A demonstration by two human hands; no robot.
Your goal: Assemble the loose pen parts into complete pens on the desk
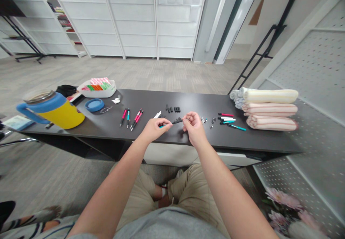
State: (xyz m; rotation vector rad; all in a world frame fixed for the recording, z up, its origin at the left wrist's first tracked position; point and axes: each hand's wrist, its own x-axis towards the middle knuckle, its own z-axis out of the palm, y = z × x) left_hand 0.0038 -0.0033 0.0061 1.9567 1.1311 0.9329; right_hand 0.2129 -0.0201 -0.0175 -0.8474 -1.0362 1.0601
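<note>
On a dark tabletop [151, 101], my left hand [155, 129] pinches a teal pen part [162, 126] by its end. My right hand [194, 125] grips a black pen part [177, 121], whose tip points toward my left hand. The two hands are close together but do not touch. Beyond them lie small black pen pieces [172, 109] and white pen pieces [157, 115]. Assembled red and teal pens [132, 118] rest to the left. Tiny metal pen parts [207, 120] and several more pens [229, 120] lie to the right.
A yellow-and-blue insulated mug [51, 109], a blue lid [94, 104] and a white tray of colourful items [97, 89] stand at the left. Folded striped towels [269, 109] are stacked at the right. The table's near edge runs just below my hands, above my lap.
</note>
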